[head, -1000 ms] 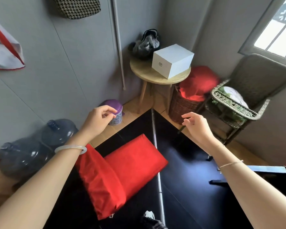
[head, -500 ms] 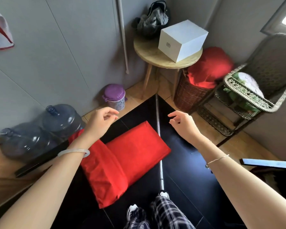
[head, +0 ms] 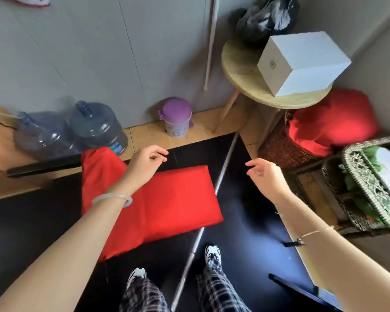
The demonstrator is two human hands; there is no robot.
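A folded red cloth (head: 167, 199) lies on the black floor mat (head: 245, 221) in front of my feet. My left hand (head: 144, 164) hovers above the cloth's far edge, fingers loosely curled and holding nothing. My right hand (head: 262, 173) hangs over the mat to the right of the cloth, fingers relaxed and empty. Neither hand touches the cloth. A thin metal rod (head: 221, 181) runs along the mat between my hands.
Two blue water jugs (head: 92, 127) lie at the left wall. A purple-lidded bin (head: 176, 119) stands by the wall. A round wooden stool (head: 241, 75) carries a white box (head: 300, 61). A wicker basket (head: 279, 149) holds red fabric. A wicker chair (head: 369, 188) stands at right.
The view has tilted down and my feet have come into sight. Both hands have lowered toward the red cloth and stayed empty.
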